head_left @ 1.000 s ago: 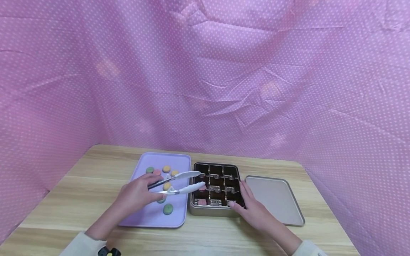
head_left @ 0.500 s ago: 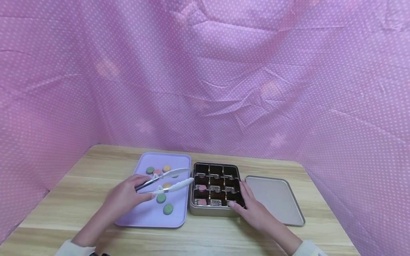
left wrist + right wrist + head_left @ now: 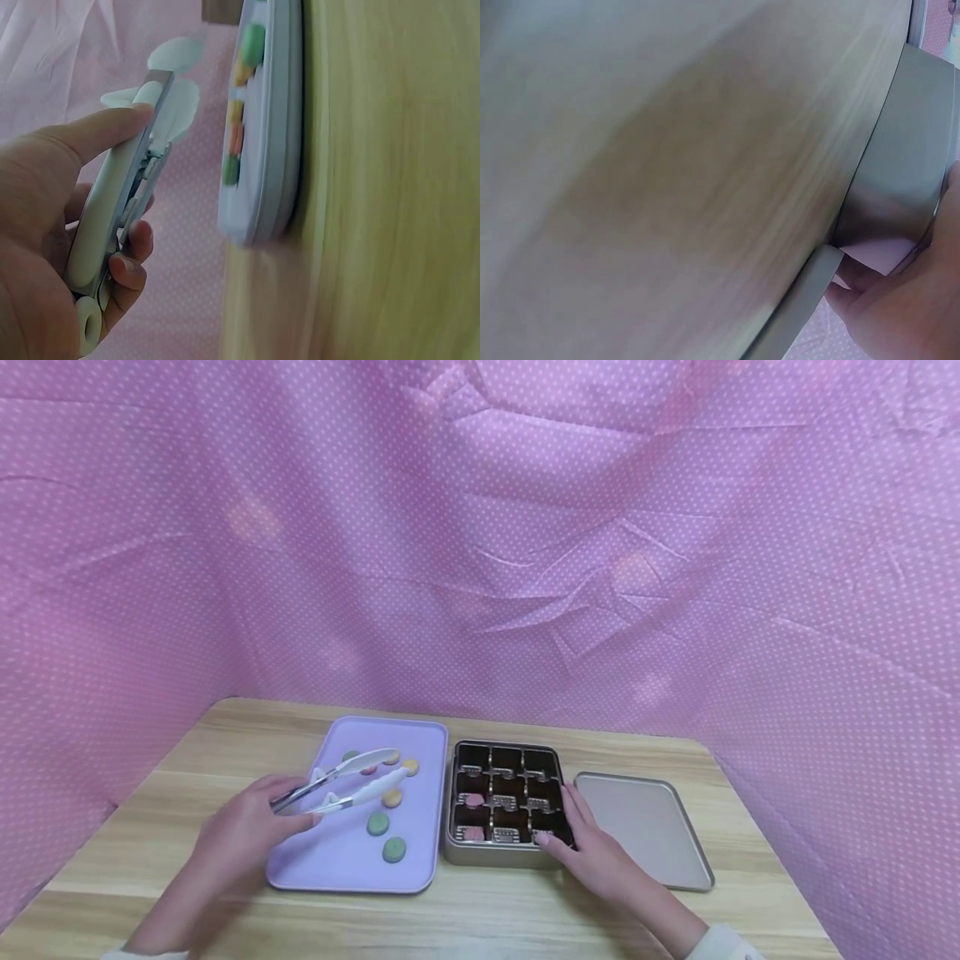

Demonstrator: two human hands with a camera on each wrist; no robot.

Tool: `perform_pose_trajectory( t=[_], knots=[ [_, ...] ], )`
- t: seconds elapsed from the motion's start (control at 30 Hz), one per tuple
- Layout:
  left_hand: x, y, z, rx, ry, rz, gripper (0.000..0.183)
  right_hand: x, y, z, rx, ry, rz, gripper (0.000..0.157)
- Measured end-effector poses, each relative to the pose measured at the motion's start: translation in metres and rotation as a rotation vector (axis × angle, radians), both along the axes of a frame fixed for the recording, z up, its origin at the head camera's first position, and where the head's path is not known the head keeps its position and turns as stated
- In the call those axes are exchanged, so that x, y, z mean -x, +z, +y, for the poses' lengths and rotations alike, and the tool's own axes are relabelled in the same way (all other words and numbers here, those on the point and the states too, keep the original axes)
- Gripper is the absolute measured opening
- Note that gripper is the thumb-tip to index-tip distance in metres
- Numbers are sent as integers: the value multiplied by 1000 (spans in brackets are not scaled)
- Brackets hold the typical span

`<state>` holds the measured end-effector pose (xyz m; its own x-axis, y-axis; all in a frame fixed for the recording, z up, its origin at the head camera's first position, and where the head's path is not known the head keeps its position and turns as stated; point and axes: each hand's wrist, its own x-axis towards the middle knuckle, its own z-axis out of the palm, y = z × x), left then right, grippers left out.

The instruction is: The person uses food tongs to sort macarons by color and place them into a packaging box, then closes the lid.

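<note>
Two hands show in the head view. The left hand (image 3: 243, 822) grips the tongs (image 3: 378, 783) above the tray (image 3: 330, 868), their arms spread, with nothing that I can see between the tips. Their long axis slants across the tray, tips pointing right and a little away, over the macarons (image 3: 393, 849). The right hand (image 3: 600, 860), fingers straight, rests on the box (image 3: 502, 857), near the lid (image 3: 645, 827) on the surface (image 3: 487, 927).

From the left wrist, the thumb lies along one arm and the fingers curl round the tongs, apart from the tray. I'd straddle one macaron and squeeze gently; they look crumbly.

From the right wrist, the hand shows only partly, against the box's wall; light, steady pressure should stop it sliding.
</note>
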<state>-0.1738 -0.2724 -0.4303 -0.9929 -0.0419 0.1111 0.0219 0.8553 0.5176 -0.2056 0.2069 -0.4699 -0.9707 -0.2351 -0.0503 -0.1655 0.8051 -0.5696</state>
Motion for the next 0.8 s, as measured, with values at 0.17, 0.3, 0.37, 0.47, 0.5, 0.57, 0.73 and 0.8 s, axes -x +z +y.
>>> perform_pose_trajectory(
  t=[0.17,0.3,0.37,0.47,0.5,0.57,0.73,0.8],
  knots=[
    [-4,-4,-15,29,9,-17,84,-1,0,0,2,3,1,97],
    [-5,-9,-24,42,13,-11,82,-1,1,-1,-4,5,10,97],
    [-6,-10,-28,45,19,-17,82,-2,1,-1,-7,5,9,97],
    [-7,-10,-34,56,31,-44,84,-2,1,0,-5,6,6,97],
    [-7,-10,-36,62,37,-54,85,-2,1,0,-3,7,7,97],
    [-7,-9,-40,76,43,-69,87,-3,1,-1,1,4,3,97],
    [-6,-8,-46,93,59,-121,91,-1,1,-1,0,1,4,98],
    [-5,-9,-47,93,64,-140,92,-1,0,-1,-2,5,9,98]
  ],
)
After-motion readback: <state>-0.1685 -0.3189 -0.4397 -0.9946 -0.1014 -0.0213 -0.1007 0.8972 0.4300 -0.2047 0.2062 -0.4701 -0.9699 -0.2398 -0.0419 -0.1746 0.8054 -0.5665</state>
